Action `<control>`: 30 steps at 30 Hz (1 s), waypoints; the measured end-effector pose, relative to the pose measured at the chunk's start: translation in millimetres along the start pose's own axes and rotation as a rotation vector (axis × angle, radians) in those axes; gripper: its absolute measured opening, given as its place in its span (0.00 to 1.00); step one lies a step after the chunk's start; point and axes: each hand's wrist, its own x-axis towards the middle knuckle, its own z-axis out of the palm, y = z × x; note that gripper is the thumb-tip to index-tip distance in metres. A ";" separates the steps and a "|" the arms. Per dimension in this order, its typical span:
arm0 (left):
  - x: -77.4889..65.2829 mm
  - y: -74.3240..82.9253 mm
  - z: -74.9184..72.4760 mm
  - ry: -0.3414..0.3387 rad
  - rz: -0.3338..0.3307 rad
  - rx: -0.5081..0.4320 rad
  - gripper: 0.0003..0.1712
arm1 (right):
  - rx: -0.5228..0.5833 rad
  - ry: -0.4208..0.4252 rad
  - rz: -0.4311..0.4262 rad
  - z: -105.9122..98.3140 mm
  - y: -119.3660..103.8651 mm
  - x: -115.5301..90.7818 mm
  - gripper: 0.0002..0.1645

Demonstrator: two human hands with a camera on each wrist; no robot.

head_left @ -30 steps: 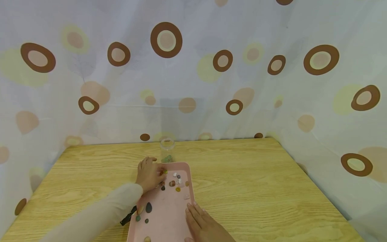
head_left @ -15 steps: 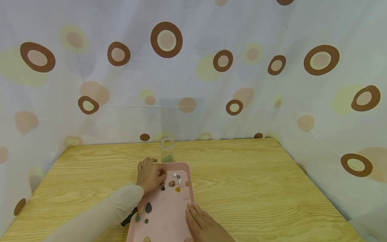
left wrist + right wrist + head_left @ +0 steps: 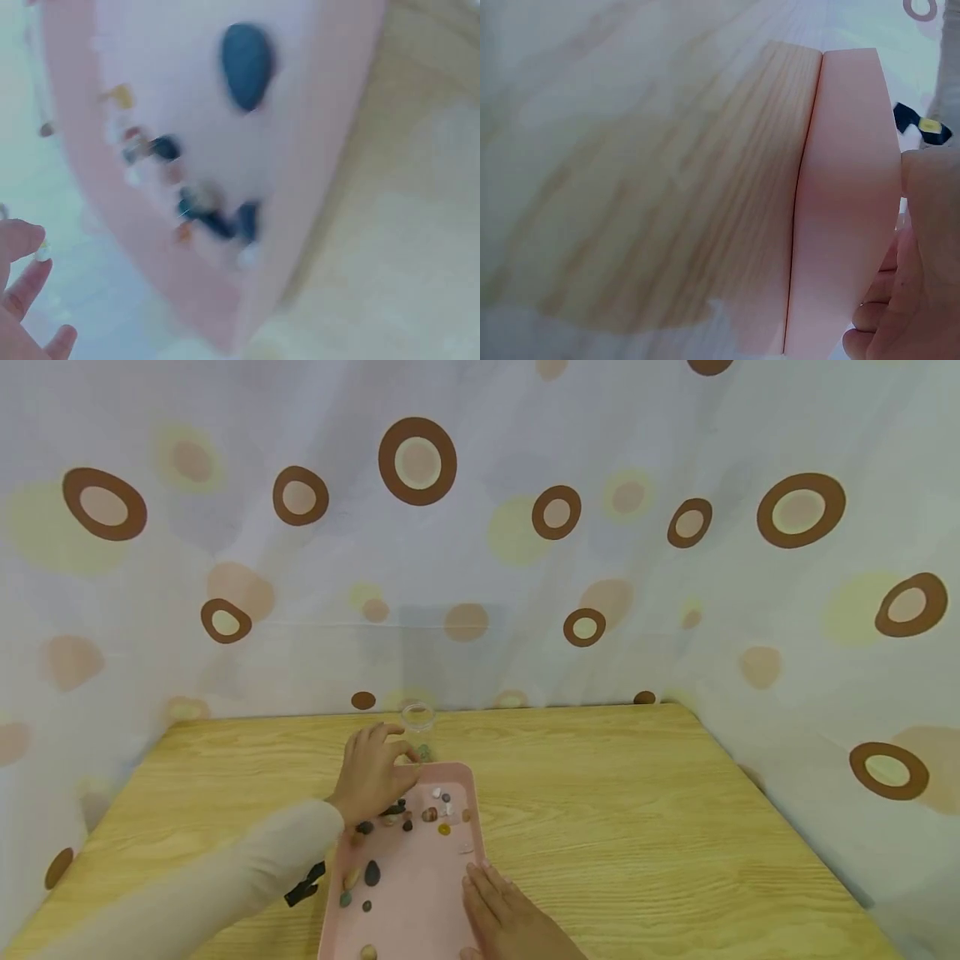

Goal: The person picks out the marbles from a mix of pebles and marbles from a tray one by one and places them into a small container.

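Observation:
My left hand [image 3: 373, 777] is above the far left corner of the pink tray [image 3: 474, 818]. In the left wrist view, its thumb and finger pinch a small yellow and white stone [image 3: 43, 251]. Just beyond the fingertips stands a clear jar [image 3: 417, 717] with green stones [image 3: 424, 752] low inside, partly hidden by the hand. My right hand [image 3: 513, 914] rests on the tray's right side, fingers straight. Among the stones in the tray are a dark oval stone [image 3: 372, 872], a brown banded stone [image 3: 429, 814] and a yellow ring-like piece [image 3: 444, 829].
Several more small stones lie along the tray's left wall and far end, including a tan stone [image 3: 368, 952]. The wooden table [image 3: 637, 827] extends to both sides. A patterned curtain [image 3: 480, 560] hangs behind it. A black strap [image 3: 306, 887] shows below the left sleeve.
The left hand has lifted from the tray's far left corner toward the jar, with the yellowish stone. Dark stones it covered now show. The right hand stays on the tray's side.

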 end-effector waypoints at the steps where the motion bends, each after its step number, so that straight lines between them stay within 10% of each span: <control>1: 5.0 2.6 -4.8 0.003 0.010 -0.007 0.07 | 0.002 -0.011 0.005 -0.7 0.5 -0.5 0.38; 13: 48.4 -0.4 -31.6 0.074 -0.059 -0.014 0.09 | 0.063 -0.039 0.029 -5.1 -0.4 0.4 0.38; 30: 57.0 -11.6 -9.5 0.064 -0.180 -0.017 0.11 | 0.061 -0.045 0.032 -3.2 -0.8 1.3 0.39</control>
